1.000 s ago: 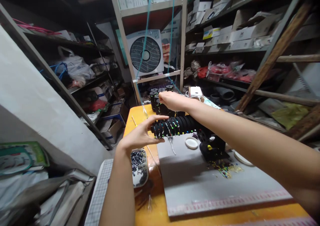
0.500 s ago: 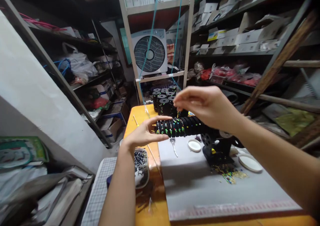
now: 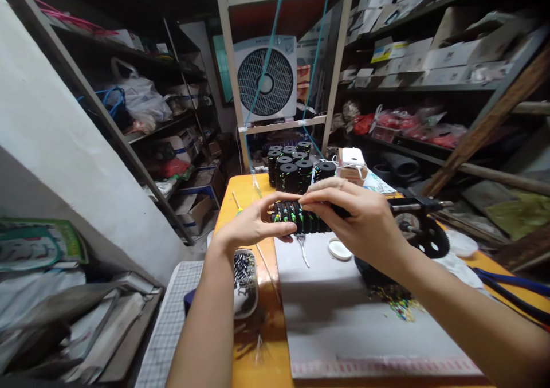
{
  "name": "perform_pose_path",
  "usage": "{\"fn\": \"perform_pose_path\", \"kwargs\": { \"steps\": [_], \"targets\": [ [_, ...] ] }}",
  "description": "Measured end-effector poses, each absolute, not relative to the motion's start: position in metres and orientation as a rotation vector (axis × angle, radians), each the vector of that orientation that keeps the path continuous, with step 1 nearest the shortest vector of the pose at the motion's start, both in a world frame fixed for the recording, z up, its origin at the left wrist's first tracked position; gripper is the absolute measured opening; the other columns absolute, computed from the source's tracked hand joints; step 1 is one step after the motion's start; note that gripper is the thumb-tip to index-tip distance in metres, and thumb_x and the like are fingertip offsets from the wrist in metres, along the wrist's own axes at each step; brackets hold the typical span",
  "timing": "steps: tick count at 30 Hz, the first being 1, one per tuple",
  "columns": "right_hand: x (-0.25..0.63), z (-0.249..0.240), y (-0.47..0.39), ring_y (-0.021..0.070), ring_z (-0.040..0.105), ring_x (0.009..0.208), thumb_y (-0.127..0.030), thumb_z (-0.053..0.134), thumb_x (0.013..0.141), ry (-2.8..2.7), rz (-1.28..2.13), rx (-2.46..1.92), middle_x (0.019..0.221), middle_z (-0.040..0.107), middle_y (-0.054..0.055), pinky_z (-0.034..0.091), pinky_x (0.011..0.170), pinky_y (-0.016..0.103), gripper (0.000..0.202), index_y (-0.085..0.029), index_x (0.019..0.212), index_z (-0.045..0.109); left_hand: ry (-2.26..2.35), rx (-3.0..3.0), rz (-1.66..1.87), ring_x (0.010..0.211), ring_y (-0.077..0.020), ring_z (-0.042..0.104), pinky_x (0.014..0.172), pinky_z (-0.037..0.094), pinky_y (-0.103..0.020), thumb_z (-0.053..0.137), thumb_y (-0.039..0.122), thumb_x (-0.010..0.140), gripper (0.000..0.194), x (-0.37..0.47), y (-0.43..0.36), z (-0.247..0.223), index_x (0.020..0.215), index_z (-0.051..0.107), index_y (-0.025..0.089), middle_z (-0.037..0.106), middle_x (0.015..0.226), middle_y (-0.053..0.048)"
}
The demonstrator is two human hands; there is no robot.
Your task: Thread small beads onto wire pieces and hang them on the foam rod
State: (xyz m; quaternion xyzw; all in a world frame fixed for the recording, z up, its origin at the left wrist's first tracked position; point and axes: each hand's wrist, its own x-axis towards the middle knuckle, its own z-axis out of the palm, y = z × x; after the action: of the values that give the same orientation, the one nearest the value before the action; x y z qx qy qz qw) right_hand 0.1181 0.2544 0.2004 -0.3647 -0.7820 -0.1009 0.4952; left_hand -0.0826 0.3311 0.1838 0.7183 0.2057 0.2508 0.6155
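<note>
A black ridged roll (image 3: pixel 310 223) lies sideways above the table, with small green, white and other coloured bits along it. My left hand (image 3: pixel 247 223) is closed round its left end, thumb in front and fingers behind. My right hand (image 3: pixel 365 213) is over the roll's right part, its thumb and fingertips pinched together against the top. What the pinch holds, if anything, is too small to make out. To the right, a black machine with a toothed gear wheel (image 3: pixel 436 237) is partly hidden by my right hand and forearm.
Several upright black rolls (image 3: pixel 289 176) stand at the table's back. A white tub (image 3: pixel 254 296) of dark small pieces is on the left. On the grey board (image 3: pixel 326 330) are a round white lid (image 3: pixel 340 249) and loose coloured bits (image 3: pixel 404 309). A box fan (image 3: pixel 265 81) stands behind.
My right hand has come down from above the roll and now pinches at its top. My left hand stays around the left end. The view has shifted slightly, showing more of the machine.
</note>
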Motion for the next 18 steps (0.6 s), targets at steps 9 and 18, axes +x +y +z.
{"fn": "perform_pose_path", "kwargs": {
  "steps": [9,18],
  "targets": [
    [0.1181,0.2013,0.2529,0.0154,0.066,0.083,-0.014,0.059,0.092,-1.97,-0.263,-0.923,0.093,0.07,0.004,0.054,0.073,0.028,0.011,-0.022,0.09,0.067,0.464,1.683,0.583,0.075,-0.0159,0.07,0.078,0.06,-0.036,0.079,0.031,0.076,0.054,-0.082,0.3314,0.1837,0.125,0.057,0.028,0.067,0.095,-0.002],
    [0.1225,0.2033,0.2518,0.0168,0.066,0.085,-0.014,0.056,0.093,-2.042,-0.239,-0.911,0.095,0.069,0.005,0.054,0.075,0.03,0.012,-0.022,0.09,0.065,0.411,1.722,0.615,0.078,-0.015,0.067,0.079,0.061,-0.037,0.078,0.031,0.078,0.05,-0.0825,0.3309,0.1818,0.121,0.055,0.029,0.061,0.104,-0.002]
  ]
}}
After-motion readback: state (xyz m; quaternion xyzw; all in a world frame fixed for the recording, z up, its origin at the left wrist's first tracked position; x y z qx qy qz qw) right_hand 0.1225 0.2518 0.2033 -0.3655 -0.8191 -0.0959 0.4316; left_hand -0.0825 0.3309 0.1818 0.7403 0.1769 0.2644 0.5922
